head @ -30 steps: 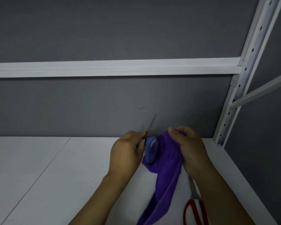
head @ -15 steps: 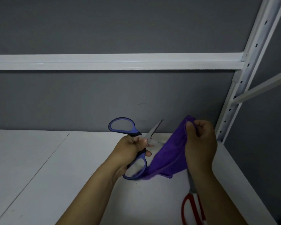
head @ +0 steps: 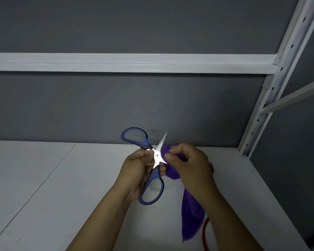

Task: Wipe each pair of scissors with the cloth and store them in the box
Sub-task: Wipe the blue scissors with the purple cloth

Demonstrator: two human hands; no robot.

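Left hand (head: 136, 171) grips the blue-handled scissors (head: 157, 156), blades spread wide; right hand (head: 188, 165), at their 3 o'clock, pinches the purple cloth (head: 192, 220) against one blade.

left hand (head: 134, 171): curled round scissors (head: 157, 156) | right hand (head: 190, 165): pinching cloth (head: 192, 220) | hands just beside each other

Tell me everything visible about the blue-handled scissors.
The blue-handled scissors are spread wide open in an X. They have two blue loop handles edged in black, shiny metal blades and a pivot screw. The left hand grips them near the pivot. The right hand holds the purple cloth at the blades, and one tip points up.
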